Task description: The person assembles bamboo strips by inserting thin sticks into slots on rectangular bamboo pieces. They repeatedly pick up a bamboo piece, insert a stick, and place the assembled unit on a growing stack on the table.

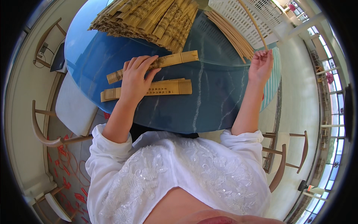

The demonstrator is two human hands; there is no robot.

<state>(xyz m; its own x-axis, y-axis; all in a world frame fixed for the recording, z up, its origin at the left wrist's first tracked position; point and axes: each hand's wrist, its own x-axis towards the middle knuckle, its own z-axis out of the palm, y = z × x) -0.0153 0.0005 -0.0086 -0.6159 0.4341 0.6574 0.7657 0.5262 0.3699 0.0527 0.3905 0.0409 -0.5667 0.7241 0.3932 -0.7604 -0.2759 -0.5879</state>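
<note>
My left hand (136, 76) lies flat, fingers spread, across two flat tan paper sleeves on the round blue marbled table (209, 104). The upper sleeve (179, 58) runs at a slant, and the lower sleeve (169, 87) lies nearly level below it. My right hand (261, 65) is raised near the table's right edge and pinches the lower end of one long thin wooden stick (253, 23) that points up and away. Just left of that hand lies a bundle of similar sticks (227, 31).
A big heap of tan sleeves (149, 18) covers the far side of the table. A white perforated basket (248, 18) stands at the back right. Wooden chairs stand at the left (44, 127) and right (287, 156). A white cushion (72, 104) sits at the left.
</note>
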